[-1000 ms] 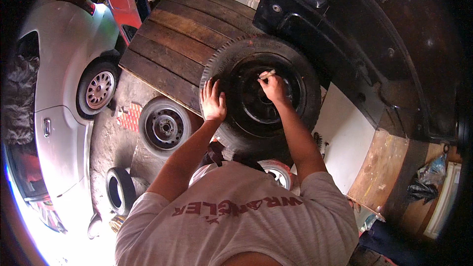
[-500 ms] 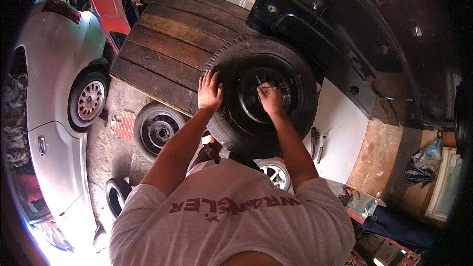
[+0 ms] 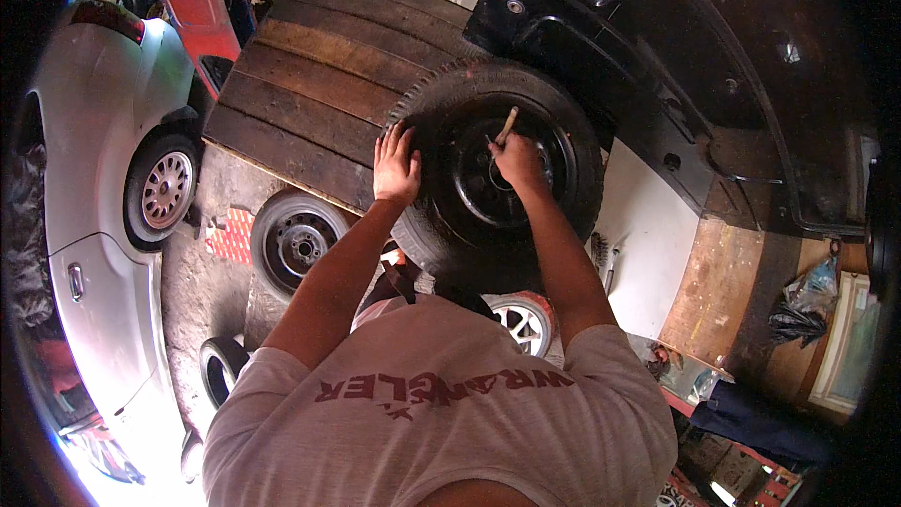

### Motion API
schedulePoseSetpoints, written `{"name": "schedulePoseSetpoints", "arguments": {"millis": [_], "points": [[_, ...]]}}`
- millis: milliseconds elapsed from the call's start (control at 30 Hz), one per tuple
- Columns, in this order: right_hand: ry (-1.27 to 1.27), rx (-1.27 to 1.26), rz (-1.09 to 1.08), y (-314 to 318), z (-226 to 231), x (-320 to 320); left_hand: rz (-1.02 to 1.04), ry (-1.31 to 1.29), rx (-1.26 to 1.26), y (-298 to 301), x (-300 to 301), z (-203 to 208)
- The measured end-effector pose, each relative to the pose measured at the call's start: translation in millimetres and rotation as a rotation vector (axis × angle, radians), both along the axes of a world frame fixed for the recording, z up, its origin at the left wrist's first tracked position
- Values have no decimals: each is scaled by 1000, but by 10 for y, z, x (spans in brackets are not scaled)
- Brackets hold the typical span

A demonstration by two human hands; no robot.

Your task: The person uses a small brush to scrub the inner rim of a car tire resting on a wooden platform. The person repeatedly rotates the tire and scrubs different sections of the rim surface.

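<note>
A large black tyre (image 3: 427, 225) on a glossy black steel rim (image 3: 457, 174) lies flat in front of me, partly over the wooden planks. My left hand (image 3: 398, 165) rests on the tyre's left sidewall, fingers stretched out and holding nothing. Over the middle of the rim, my right hand (image 3: 522, 165) is closed around a brush (image 3: 508, 122). Its pale handle sticks up past my fist and points away from me. The brush's working end is hidden by the hand and the dark rim.
Wooden planks (image 3: 310, 75) form the platform. A white board (image 3: 648, 235) on the right holds hand tools (image 3: 610, 270). A dark body panel (image 3: 676, 66) stands behind it. Lower left are another wheel (image 3: 298, 244), a loose tyre (image 3: 221, 368) and a silver car (image 3: 103, 178).
My right hand has turned and shifted slightly right over the rim, so the brush's handle now points up and away. My left hand stays on the tyre, its fingers slightly higher.
</note>
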State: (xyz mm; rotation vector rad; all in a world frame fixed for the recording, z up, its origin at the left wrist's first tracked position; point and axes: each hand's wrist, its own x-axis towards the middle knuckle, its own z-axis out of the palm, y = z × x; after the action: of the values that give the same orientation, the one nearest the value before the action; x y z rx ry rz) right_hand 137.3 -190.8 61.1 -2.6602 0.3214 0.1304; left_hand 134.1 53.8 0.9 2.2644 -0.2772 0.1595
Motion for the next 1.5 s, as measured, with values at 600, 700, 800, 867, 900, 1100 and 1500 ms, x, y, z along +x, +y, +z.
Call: {"name": "schedulePoseSetpoints", "arguments": {"millis": [600, 700, 800, 867, 900, 1100, 1500], "points": [[72, 60, 182, -89, -135, -134, 10, -19, -20, 1, 10, -18], [27, 341, 12, -220, -79, -78, 10, -18, -1, -23, -1, -9], [-119, 106, 13, -73, -179, -37, 15, -21, 19, 10, 5, -16], [-71, -60, 48, 74, -84, -102, 27, -11, 21, 15, -3, 2], [-94, -57, 76, 40, -158, -137, 20, -5, 23, 0, 1, 18], [-182, 350, -12, -216, -187, -167, 15, -14, 26, -13, 9, 5], [-111, 17, 156, 129, -150, -515, 28, -12, 24, 13, -6, -26]]}}
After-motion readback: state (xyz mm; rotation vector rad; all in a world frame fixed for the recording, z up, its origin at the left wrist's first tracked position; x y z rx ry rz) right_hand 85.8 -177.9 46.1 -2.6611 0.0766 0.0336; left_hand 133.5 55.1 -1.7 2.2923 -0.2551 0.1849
